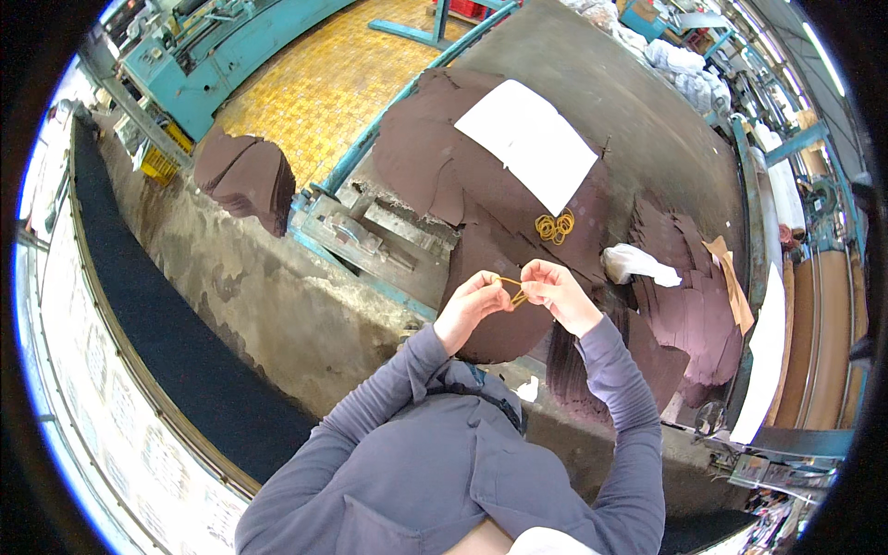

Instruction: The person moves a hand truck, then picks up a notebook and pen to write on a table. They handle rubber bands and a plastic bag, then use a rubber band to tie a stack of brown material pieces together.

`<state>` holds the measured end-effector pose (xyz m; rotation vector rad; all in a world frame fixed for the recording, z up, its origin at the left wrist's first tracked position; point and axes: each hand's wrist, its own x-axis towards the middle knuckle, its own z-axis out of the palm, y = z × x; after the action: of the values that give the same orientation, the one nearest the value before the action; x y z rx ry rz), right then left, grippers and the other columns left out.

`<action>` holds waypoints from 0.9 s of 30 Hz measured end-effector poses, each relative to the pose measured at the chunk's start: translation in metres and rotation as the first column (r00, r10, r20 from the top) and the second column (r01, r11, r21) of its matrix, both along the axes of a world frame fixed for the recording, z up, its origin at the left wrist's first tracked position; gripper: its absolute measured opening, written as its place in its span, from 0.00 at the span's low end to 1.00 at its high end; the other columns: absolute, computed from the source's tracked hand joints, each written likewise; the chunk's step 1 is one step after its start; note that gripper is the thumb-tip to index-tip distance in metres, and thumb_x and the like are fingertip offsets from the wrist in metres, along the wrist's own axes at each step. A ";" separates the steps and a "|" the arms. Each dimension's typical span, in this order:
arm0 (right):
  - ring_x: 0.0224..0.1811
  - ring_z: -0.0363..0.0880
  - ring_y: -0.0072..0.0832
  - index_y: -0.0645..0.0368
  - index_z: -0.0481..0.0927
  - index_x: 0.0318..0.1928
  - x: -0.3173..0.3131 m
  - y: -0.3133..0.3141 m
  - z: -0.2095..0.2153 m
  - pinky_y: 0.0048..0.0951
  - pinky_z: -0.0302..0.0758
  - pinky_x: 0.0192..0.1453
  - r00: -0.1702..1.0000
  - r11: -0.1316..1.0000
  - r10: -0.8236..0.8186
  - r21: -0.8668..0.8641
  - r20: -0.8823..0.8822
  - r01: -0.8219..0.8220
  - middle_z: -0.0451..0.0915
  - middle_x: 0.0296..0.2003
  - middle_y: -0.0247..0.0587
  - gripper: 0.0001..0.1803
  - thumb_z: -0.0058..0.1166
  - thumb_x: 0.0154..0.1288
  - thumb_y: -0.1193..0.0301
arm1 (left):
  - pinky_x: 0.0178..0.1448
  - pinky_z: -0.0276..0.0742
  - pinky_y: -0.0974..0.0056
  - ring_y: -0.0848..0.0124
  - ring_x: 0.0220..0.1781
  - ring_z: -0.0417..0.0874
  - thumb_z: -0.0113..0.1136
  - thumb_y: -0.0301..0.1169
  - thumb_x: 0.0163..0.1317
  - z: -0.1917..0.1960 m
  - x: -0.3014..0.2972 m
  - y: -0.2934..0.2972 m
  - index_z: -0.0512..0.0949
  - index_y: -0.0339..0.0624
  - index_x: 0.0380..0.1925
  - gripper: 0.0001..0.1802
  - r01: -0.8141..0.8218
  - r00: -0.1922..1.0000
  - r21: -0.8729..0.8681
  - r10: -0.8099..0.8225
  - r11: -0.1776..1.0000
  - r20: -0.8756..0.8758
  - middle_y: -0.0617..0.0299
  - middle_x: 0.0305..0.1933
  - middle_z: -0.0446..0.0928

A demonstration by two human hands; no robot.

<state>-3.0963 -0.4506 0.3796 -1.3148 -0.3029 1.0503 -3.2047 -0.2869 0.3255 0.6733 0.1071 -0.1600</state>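
Note:
Between my two hands, in front of my chest, is a yellow rubber band. My left hand pinches one side of it and my right hand pinches the other, both closed. Just beyond my hands, a small pile of yellow rubber bands lies on brown cut fabric pieces stacked over the table. Past that pile is a large white sheet of paper. To the right of my right hand rests a crumpled white plastic bag.
More stacked brown fabric lies at the table's right, beside a brown paper piece. Another brown fabric pile sits left of the blue table rail. Fabric rolls stand far right. A teal machine is at the far left.

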 end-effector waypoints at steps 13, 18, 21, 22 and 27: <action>0.30 0.64 0.17 0.62 0.78 0.47 0.006 0.005 -0.013 0.18 0.62 0.36 0.768 0.935 0.261 -0.352 0.585 -0.050 0.66 0.27 0.27 0.13 0.50 0.63 0.73 | 0.58 0.60 0.65 0.73 0.50 0.71 0.54 0.35 0.61 -0.005 -0.012 0.025 0.76 0.39 0.31 0.10 -0.178 0.983 0.411 0.145 0.894 0.111 0.64 0.38 0.76; 0.28 0.65 0.25 0.53 0.49 0.70 0.004 0.025 -0.032 0.24 0.68 0.35 0.461 0.934 0.328 -0.355 0.824 -0.029 0.65 0.28 0.37 0.34 0.47 0.68 0.66 | 0.38 0.68 0.65 0.74 0.33 0.73 0.60 0.30 0.56 0.014 -0.026 -0.007 0.70 0.40 0.26 0.09 -0.328 0.796 0.694 -0.208 0.641 0.568 0.61 0.26 0.70; 0.14 0.61 0.14 0.60 0.41 0.70 0.025 0.029 0.003 0.16 0.60 0.17 0.958 0.870 0.124 -0.493 0.260 0.021 0.66 0.19 0.23 0.44 0.47 0.67 0.51 | 0.24 0.61 0.68 0.77 0.17 0.61 0.62 0.32 0.55 0.024 -0.037 -0.005 0.66 0.41 0.28 0.13 -0.026 0.914 0.757 -0.291 0.653 0.282 0.66 0.15 0.61; 0.10 0.56 0.12 0.65 0.46 0.68 0.043 0.012 0.005 0.13 0.57 0.15 0.966 0.879 0.199 -0.466 0.167 -0.100 0.61 0.14 0.18 0.47 0.48 0.62 0.45 | 0.24 0.61 0.69 0.78 0.18 0.62 0.61 0.30 0.56 0.021 -0.037 -0.003 0.65 0.40 0.32 0.13 0.011 0.925 0.745 -0.290 0.667 0.246 0.67 0.15 0.62; 0.21 0.66 0.12 0.69 0.65 0.58 0.112 -0.022 -0.011 0.13 0.69 0.26 0.909 0.964 -0.235 0.037 -0.344 0.263 0.69 0.24 0.29 0.34 0.44 0.66 0.50 | 0.34 0.69 0.68 0.70 0.30 0.72 0.53 0.19 0.55 0.005 -0.047 0.001 0.70 0.44 0.52 0.22 -0.324 0.934 0.832 0.011 0.450 0.357 0.59 0.32 0.67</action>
<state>-2.9842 -0.4727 0.3691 -1.0444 0.0804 1.0115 -3.2520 -0.2864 0.3308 1.7536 -0.0576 0.2409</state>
